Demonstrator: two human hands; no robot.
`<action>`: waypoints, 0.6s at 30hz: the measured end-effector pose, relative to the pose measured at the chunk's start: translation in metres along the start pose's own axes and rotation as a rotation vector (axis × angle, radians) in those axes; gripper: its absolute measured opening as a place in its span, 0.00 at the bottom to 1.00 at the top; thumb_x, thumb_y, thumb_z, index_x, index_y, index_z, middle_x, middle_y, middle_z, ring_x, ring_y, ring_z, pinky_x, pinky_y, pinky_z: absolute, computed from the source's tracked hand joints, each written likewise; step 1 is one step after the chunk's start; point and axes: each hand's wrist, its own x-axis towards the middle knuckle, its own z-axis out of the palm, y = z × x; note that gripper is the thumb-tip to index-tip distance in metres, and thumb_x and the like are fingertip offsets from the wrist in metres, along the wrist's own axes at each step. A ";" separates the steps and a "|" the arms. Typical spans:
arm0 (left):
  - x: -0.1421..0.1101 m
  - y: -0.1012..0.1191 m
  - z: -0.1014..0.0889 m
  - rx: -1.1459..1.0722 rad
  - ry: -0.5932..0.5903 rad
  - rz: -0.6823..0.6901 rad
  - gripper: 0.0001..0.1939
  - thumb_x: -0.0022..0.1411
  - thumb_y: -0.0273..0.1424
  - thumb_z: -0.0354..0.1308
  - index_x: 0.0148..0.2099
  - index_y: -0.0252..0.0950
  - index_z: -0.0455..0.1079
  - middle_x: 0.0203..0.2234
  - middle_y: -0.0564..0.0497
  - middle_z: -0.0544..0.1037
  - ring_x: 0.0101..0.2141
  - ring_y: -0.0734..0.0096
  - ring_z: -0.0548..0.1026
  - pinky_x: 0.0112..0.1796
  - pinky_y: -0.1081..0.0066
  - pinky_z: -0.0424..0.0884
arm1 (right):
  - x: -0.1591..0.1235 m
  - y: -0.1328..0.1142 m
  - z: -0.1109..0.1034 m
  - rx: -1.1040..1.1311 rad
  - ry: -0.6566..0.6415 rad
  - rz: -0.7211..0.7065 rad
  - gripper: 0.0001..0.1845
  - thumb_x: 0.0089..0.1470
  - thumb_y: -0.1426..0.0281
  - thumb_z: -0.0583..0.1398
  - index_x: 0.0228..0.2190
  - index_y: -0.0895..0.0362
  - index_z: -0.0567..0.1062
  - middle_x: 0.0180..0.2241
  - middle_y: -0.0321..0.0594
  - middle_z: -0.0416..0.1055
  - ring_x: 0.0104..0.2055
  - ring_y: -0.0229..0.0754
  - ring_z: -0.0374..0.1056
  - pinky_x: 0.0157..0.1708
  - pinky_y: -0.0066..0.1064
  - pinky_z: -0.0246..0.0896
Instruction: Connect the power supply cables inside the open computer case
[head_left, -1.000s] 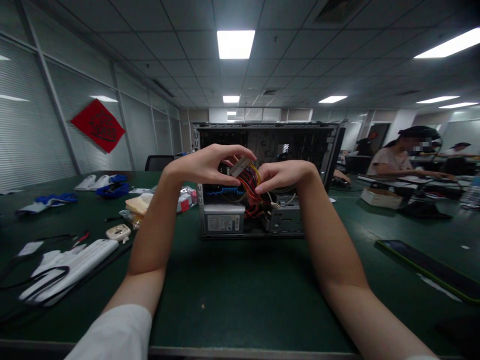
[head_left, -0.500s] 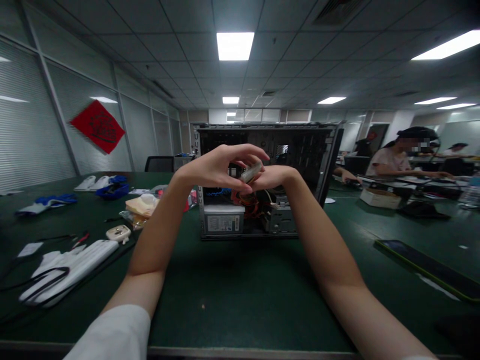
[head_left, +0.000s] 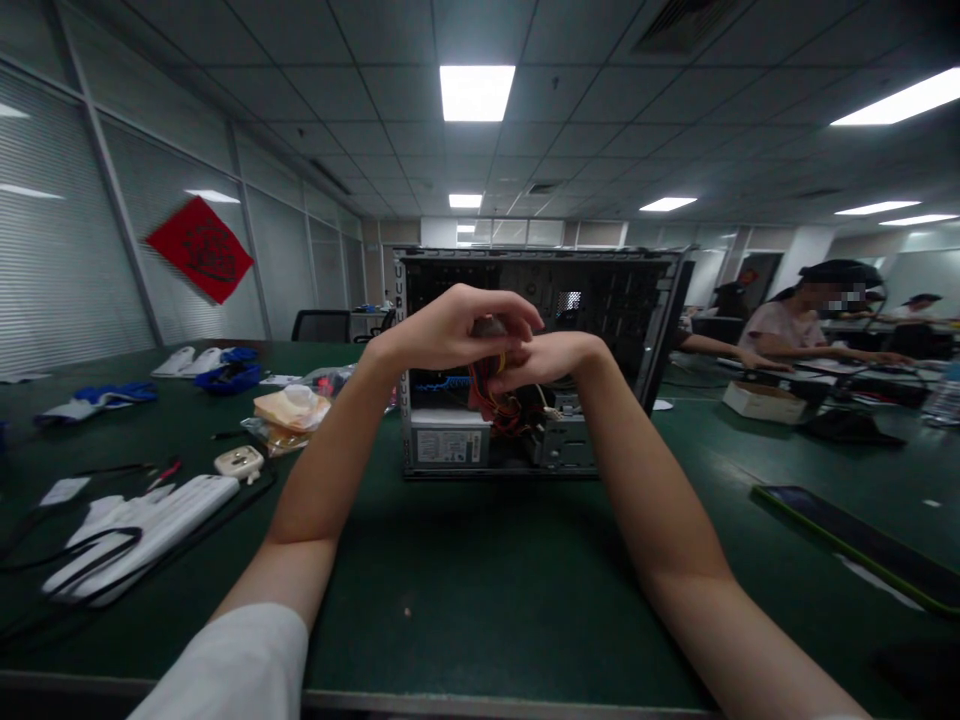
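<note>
An open computer case (head_left: 544, 252) lies in front of me with its inside facing me. My left hand (head_left: 461, 325) curls from above round a pale power connector (head_left: 491, 326), mostly hidden by the fingers. Red, yellow and orange wires (head_left: 510, 412) run from it down into the case. My right hand (head_left: 551, 358) is closed on these wires just below the connector, its fingers touching the left ones. Below the hands sits a labelled power supply (head_left: 451, 442), beside a grey metal drive bay (head_left: 568, 440).
On the left of the green table (head_left: 450, 600) are a white power strip (head_left: 150, 535) with black cords, a small cream box (head_left: 239, 463), plastic bags (head_left: 292, 415) and blue-white gloves (head_left: 97, 402). A green-edged phone-like slab (head_left: 855, 545) and cardboard box (head_left: 763, 400) lie right; co-workers sit beyond.
The connector has turned from facing up, with its wires in plain sight, to sit mostly hidden in my left fingers. My right hand has moved left, closer to the left one.
</note>
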 end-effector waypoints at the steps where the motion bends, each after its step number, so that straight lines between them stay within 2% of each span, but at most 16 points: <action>1: -0.001 -0.001 -0.002 0.051 0.032 -0.007 0.13 0.69 0.30 0.61 0.53 0.31 0.77 0.42 0.43 0.85 0.43 0.70 0.82 0.45 0.73 0.76 | -0.001 -0.003 0.000 0.016 -0.019 0.008 0.18 0.66 0.60 0.65 0.49 0.60 0.84 0.44 0.45 0.84 0.49 0.44 0.78 0.53 0.32 0.72; 4: -0.003 -0.006 -0.008 0.208 0.063 -0.073 0.12 0.69 0.34 0.61 0.46 0.30 0.79 0.30 0.50 0.81 0.30 0.76 0.75 0.33 0.76 0.69 | -0.004 -0.009 0.001 0.030 -0.068 0.028 0.23 0.64 0.54 0.66 0.48 0.61 0.84 0.39 0.43 0.84 0.43 0.42 0.78 0.45 0.29 0.72; 7: -0.006 -0.011 -0.014 0.260 0.021 -0.157 0.21 0.71 0.40 0.56 0.30 0.31 0.75 0.18 0.56 0.66 0.21 0.80 0.60 0.24 0.76 0.54 | -0.005 -0.011 0.001 -0.007 -0.049 0.009 0.27 0.62 0.50 0.67 0.45 0.62 0.84 0.34 0.40 0.82 0.36 0.39 0.76 0.38 0.26 0.70; 9: -0.007 -0.013 -0.014 0.227 0.025 -0.180 0.26 0.73 0.42 0.52 0.25 0.32 0.70 0.17 0.57 0.61 0.21 0.80 0.56 0.24 0.75 0.51 | -0.004 -0.009 0.000 -0.030 -0.035 -0.046 0.29 0.63 0.47 0.65 0.43 0.63 0.84 0.31 0.40 0.81 0.33 0.38 0.74 0.35 0.26 0.68; 13: 0.000 -0.019 -0.001 0.202 0.053 -0.202 0.25 0.73 0.42 0.48 0.28 0.32 0.71 0.18 0.56 0.62 0.22 0.79 0.57 0.26 0.74 0.53 | -0.002 0.001 -0.002 -0.026 -0.076 -0.181 0.32 0.66 0.46 0.62 0.40 0.65 0.84 0.27 0.40 0.78 0.28 0.36 0.71 0.32 0.26 0.66; 18: 0.011 -0.034 0.023 0.202 0.034 -0.252 0.27 0.74 0.41 0.46 0.22 0.35 0.61 0.18 0.56 0.60 0.23 0.78 0.54 0.28 0.71 0.52 | -0.010 0.011 -0.007 0.040 -0.168 -0.171 0.32 0.68 0.47 0.60 0.38 0.66 0.83 0.23 0.38 0.75 0.24 0.35 0.68 0.30 0.27 0.65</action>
